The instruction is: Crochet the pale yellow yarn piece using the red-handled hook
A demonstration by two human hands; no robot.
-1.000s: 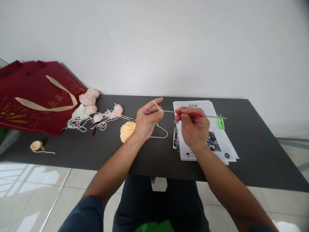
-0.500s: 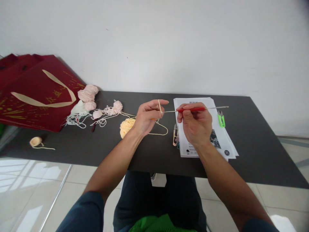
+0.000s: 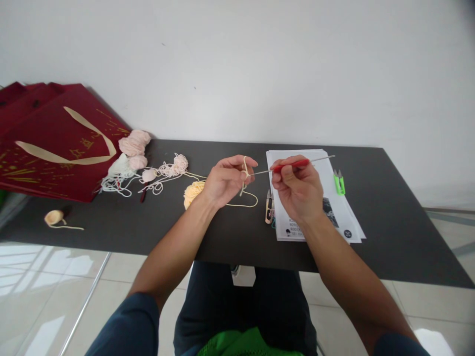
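My right hand [image 3: 299,190] grips a crochet hook [image 3: 295,165] by its red handle, over the printed sheets. One metal end of the hook points left to the yarn at my left fingertips; the other sticks out to the right. My left hand [image 3: 230,180] is closed, pinching pale yellow yarn [image 3: 245,165] between thumb and fingers, with a strand looped over the index finger. From there a strand curves down over the table. Partly behind my left wrist lies a yellow yarn ball [image 3: 192,193].
Printed sheets [image 3: 337,225] lie on the dark table [image 3: 404,237], with green thread snips [image 3: 339,183] and beige snips [image 3: 268,207] beside them. Pink and white yarn [image 3: 133,143] leans by a red bag [image 3: 48,143]. A small cream crocheted piece [image 3: 54,216] sits far left.
The hook has tilted, its right end rising and shifting left. My left hand has turned slightly, and a short yarn end now hangs below its fingertips.
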